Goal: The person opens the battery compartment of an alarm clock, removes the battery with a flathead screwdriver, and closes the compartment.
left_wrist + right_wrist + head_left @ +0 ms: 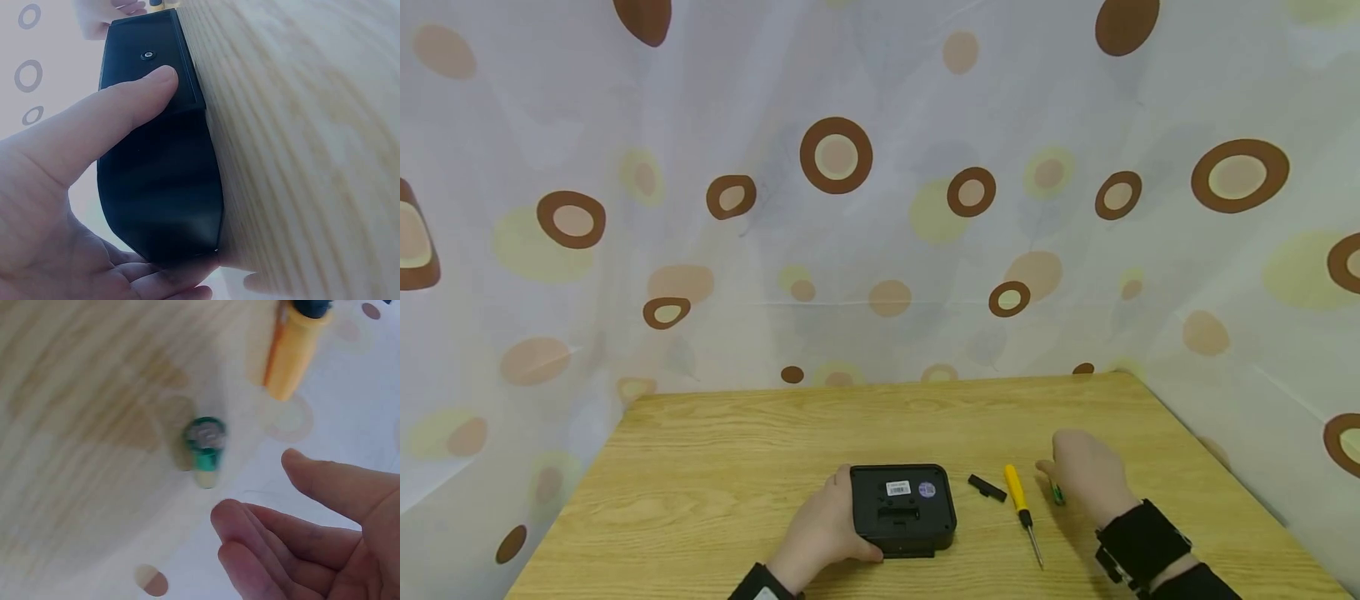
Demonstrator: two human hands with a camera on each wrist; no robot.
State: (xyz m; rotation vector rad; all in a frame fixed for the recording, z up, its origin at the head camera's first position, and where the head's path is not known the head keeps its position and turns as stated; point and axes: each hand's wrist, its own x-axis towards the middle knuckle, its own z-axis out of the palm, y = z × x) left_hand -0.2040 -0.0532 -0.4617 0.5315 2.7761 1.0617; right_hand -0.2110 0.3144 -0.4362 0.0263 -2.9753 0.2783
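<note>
A black box-shaped device [902, 492] with rounded corners stands on the table, its labelled side with a small recess facing up. My left hand [823, 521] grips its left end, the thumb [134, 103] lying along the near side by a small screw and the fingers wrapped round the far side. To the right, my right hand [1086, 475] hovers over a small green battery [205, 444] on the table. In the right wrist view its thumb and loosely bent fingers stand apart from the battery, holding nothing. In the head view the hand partly hides the battery [1057, 493].
Between the device and my right hand lie a small black cover piece [987, 488] and a screwdriver [1017, 490] with a yellow handle, its tip toward the near edge. The wooden table [737, 442] meets a patterned curtain [880, 250] at the back and sides.
</note>
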